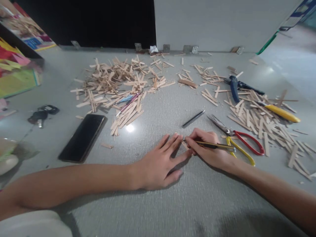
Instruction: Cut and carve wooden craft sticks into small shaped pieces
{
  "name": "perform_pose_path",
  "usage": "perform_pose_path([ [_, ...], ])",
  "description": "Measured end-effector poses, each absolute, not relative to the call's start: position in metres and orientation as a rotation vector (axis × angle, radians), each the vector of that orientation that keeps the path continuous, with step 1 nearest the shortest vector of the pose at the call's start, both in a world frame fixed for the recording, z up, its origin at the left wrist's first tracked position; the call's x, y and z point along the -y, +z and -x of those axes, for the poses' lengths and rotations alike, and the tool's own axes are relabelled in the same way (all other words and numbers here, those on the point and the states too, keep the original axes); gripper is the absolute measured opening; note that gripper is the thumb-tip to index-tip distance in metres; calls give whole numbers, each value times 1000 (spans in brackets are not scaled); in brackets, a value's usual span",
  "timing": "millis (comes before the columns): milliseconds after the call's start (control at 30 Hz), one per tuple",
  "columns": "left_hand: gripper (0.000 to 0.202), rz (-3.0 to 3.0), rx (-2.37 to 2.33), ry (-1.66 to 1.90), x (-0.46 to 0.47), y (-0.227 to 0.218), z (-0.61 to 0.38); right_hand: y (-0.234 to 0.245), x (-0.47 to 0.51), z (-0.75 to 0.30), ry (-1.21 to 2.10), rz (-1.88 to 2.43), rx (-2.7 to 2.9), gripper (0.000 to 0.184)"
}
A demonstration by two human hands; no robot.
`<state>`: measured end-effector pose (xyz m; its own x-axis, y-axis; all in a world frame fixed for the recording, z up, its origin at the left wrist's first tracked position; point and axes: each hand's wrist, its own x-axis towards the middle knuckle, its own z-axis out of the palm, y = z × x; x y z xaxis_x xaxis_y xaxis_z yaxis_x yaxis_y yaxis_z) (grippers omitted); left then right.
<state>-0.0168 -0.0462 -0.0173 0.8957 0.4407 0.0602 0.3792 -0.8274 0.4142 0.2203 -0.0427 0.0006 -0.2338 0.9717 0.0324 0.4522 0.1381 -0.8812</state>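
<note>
My left hand lies on the desk with the fingers spread apart, and its fingertips press near a small wooden piece, which is partly hidden between my two hands. My right hand is closed around a yellow and black knife, whose tip points to this piece. Just beyond lies a black pen, and near my right hand there are scissors with red and yellow handles.

Grey tabletop beneath wooden sticks, phone, keys
</note>
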Motion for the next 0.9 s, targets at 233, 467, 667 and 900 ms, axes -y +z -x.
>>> perform_pose_path([
  [233, 75, -2677, -605, 181, 46, -15, 16, 2, 42, -221, 1025, 1373, 1790, 42],
  [467, 73, -2699, -616, 152, 46, -15, 15, 3, 40, -220, 818, 1330, 1976, 53],
  [667, 75, -2742, -613, 162, 43, -14, 12, -10, 43, -222, 756, 1313, 2037, 43],
  [900, 71, -2872, -611, 113, 42, -8, 8, -14, 42, -221, 640, 1236, 2067, 40],
])
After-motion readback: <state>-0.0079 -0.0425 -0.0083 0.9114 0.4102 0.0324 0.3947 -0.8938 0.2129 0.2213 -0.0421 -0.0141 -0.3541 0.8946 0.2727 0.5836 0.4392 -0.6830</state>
